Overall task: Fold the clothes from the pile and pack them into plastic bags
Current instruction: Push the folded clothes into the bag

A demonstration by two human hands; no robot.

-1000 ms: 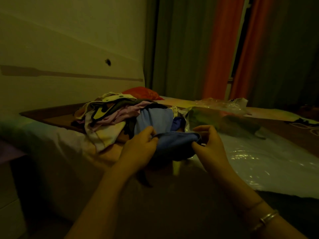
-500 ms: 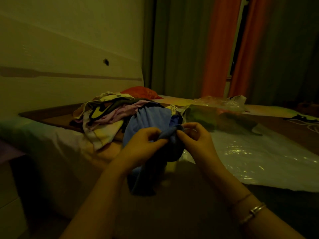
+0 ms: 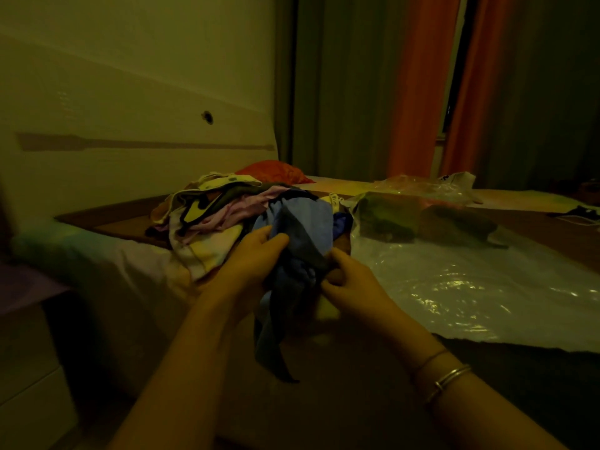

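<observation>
Both hands hold the blue cloth up in front of the pile, over the near edge of the bed; the left hand has its fingers curled round the cloth's upper left part, thumb laid across the top; the right hand pinches the cloth's right edge between thumb and bent fingers; the cloth is bunched between them and a dark tail of it hangs down below the hands. Half a second earlier the hands met close together at one small fold near the top of the cloth; now they sit a little lower and further apart, the right one dropped to the side edge, and more cloth hangs loose beneath; a second ago the cloth was stretched flat and wide between them. The pile lies just behind the cloth, unchanged; the large clear bag stays spread flat on the bed to the right, with packed bags behind it; a bangle sits on the right wrist.
</observation>
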